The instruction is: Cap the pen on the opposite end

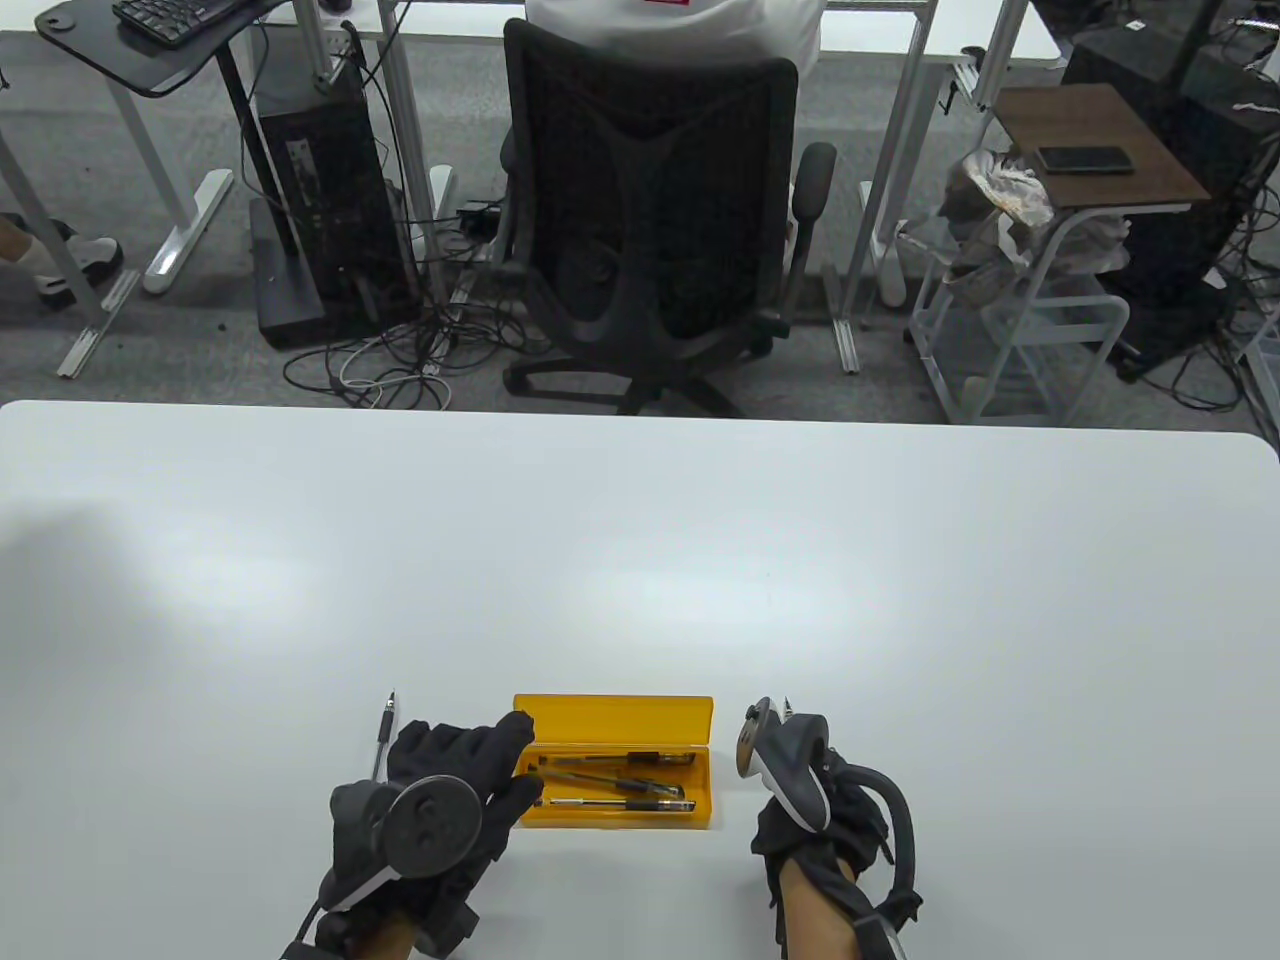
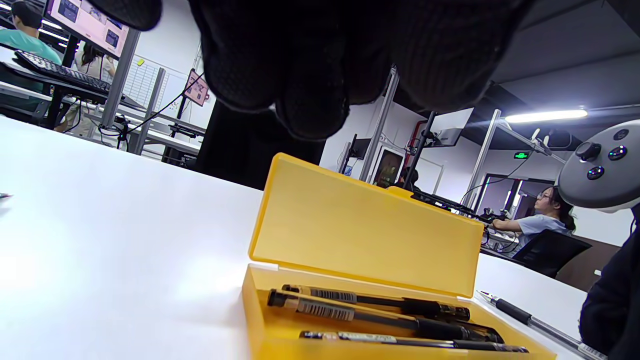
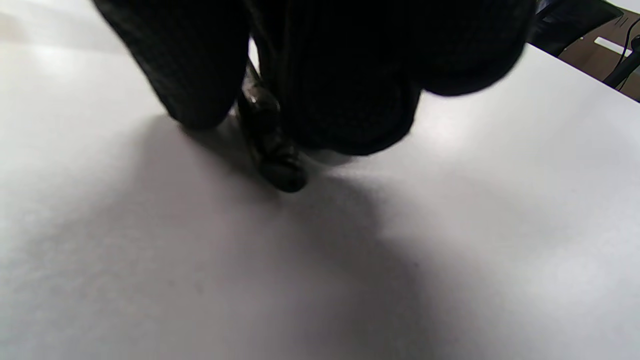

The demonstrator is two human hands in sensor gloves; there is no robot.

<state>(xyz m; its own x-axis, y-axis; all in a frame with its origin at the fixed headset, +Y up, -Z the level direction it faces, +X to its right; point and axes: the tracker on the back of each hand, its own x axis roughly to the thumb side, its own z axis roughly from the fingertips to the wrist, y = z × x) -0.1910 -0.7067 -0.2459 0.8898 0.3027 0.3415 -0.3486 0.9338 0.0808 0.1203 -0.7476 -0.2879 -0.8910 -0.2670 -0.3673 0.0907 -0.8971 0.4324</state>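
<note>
The left hand's fingers stretch out loosely over the left end of the open yellow box, holding nothing, while the right hand, just right of the box, curls its fingers around a dark pen whose end touches the table. Three more pens lie side by side in the box under its raised lid, and a loose pen lies beside the left hand. Both hands work near the table's near edge with broad white tabletop beyond, and past the far edge stand an office chair and desks.
</note>
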